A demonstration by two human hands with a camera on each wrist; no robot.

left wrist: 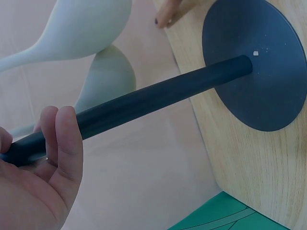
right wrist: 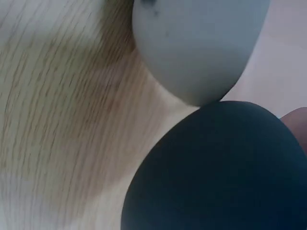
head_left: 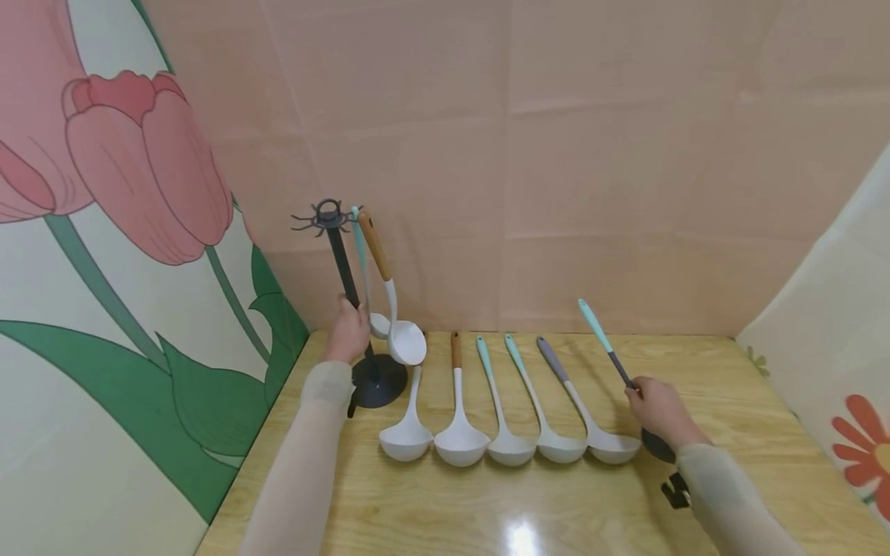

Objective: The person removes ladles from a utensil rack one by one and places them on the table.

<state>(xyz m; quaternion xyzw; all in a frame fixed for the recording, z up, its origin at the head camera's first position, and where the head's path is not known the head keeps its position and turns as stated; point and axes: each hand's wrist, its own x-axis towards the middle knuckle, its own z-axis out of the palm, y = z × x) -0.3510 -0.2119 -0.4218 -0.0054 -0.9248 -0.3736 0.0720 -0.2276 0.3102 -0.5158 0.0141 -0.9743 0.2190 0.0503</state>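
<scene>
My left hand [head_left: 348,333] grips the black pole of a ladle stand [head_left: 343,266], partway up, its fingers curled round it in the left wrist view. From the stand's hooks hang a white ladle with a brown handle [head_left: 408,342] and a white ladle with a teal handle [head_left: 360,239], bowls down. Over at the right, my right hand [head_left: 662,411] holds a black ladle [head_left: 612,355] by its shaft, the teal handle end pointing up. Its dark bowl [right wrist: 220,172] overlaps a white ladle bowl [right wrist: 196,48] in the right wrist view.
Several white ladles lie in a row between the hands, among them one with a brown handle [head_left: 456,351] and one with a purple-grey handle [head_left: 552,359]. The wooden table [head_left: 431,510] meets a pinkish backdrop [head_left: 591,193] behind and a tulip-patterned panel [head_left: 153,177] at left.
</scene>
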